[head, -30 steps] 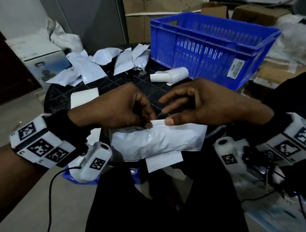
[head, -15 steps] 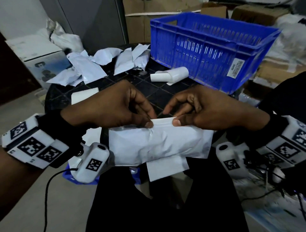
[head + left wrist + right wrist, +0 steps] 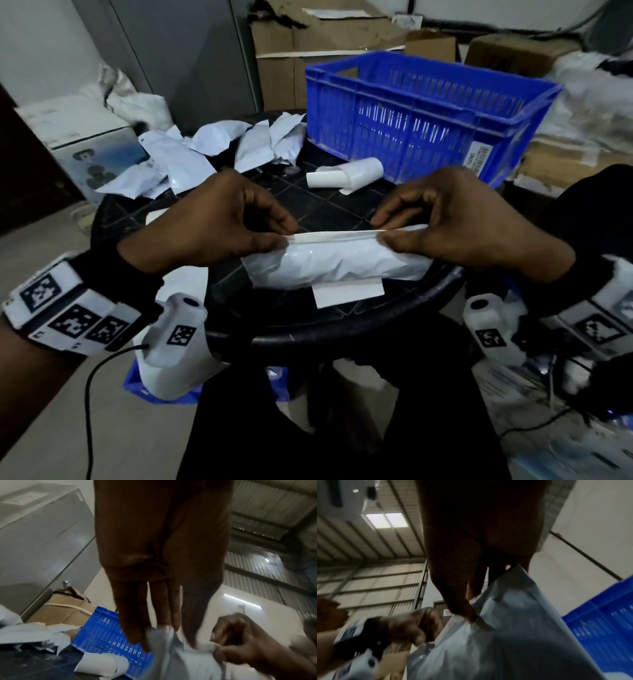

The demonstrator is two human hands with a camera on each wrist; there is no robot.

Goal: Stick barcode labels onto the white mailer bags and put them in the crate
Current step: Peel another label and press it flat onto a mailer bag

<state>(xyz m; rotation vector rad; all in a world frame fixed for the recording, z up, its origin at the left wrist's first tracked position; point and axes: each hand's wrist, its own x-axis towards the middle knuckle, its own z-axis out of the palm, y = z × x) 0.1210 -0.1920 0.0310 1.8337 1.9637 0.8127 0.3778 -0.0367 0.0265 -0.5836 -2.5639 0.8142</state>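
Observation:
A white mailer bag (image 3: 337, 265) is held level over the near edge of the black round table (image 3: 342, 329). My left hand (image 3: 219, 226) pinches the left end of its top flap, and my right hand (image 3: 455, 219) pinches the right end. The flap edge (image 3: 335, 236) runs taut between them. A white label sheet (image 3: 347, 295) sticks out from under the bag. Both wrist views show the bag (image 3: 180, 660) (image 3: 505, 635) pinched at the fingertips. The blue crate (image 3: 421, 116) stands at the table's far right.
A roll of label paper (image 3: 346, 174) lies in front of the crate. Several white mailer bags (image 3: 205, 150) are heaped at the far left of the table. Cardboard boxes (image 3: 308, 58) stand behind, and a white box (image 3: 78, 137) is at the left.
Both hands slid apart along the bag's top edge, from meeting at the middle to gripping its two ends. The bag has risen and its flap is pulled taut.

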